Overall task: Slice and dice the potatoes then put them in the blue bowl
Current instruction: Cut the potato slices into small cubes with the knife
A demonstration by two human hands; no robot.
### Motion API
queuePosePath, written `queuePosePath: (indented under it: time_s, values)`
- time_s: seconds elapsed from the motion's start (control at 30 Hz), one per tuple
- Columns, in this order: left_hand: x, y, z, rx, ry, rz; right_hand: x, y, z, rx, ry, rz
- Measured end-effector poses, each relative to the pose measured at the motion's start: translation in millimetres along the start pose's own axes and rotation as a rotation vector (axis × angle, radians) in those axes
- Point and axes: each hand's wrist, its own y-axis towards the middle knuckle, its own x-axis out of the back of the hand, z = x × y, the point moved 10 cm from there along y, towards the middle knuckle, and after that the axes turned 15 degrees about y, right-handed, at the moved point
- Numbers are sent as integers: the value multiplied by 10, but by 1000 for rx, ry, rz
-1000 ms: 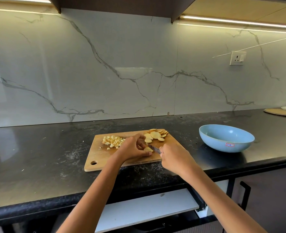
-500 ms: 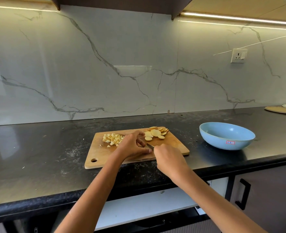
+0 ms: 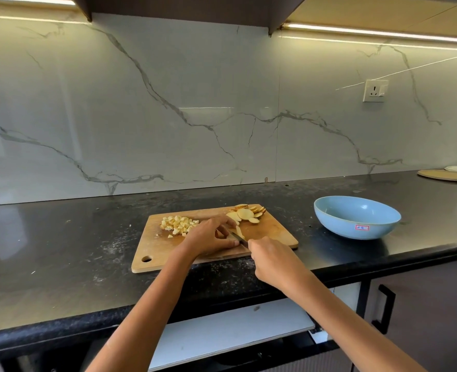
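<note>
Potato dicing on a wooden cutting board (image 3: 152, 245), which lies on a dark countertop (image 3: 47, 251) and serves as the landmark for everything below.

On the board's far left part sits a heap of diced potato cubes (image 3: 179, 224). Toward the middle of the board, the left hand (image 3: 211, 236) curls its fingers down over a small potato piece (image 3: 239, 232), pinning it against the wood, thumb stretched along the near side. Just right of that hand, a knife (image 3: 235, 235) angles its blade in beside those fingertips. The right hand (image 3: 273, 260), at the board's near right edge, is wrapped around the handle, which its fingers hide. At the board's far right corner lies a fan of round potato slices (image 3: 247, 214), not yet diced. Well right of the board stands the blue bowl (image 3: 356, 218), with no potato visible inside it.

Judged risks:
1. The blade is very close to the left fingertips; a slip on such a small, wet piece could nick them.
2. The piece could skid or roll under pressure and give uneven cuts.
3. Cubes heaped near the board's left side could scatter onto the counter if bumped.
4. The bowl is well apart from the board, so cubes carried over may drop on the way.
</note>
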Motion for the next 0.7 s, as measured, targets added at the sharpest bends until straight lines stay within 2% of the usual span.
queuePosePath:
  time_s: [0.1,0.27,0.53,0.7]
  values:
    - [-31,-9,-21,-22,27,20,33,18,4,-8,-4,-6]
    - [29,-5,-1,-28,54,-71,27,41,1,-13,-13,7]
    - [-36,9,5,-34,61,-10,134,18,-28,-9,-35,38]
    - [54,-7,53,-20,-35,-83,358,-25,-76,-9,-30,-61]
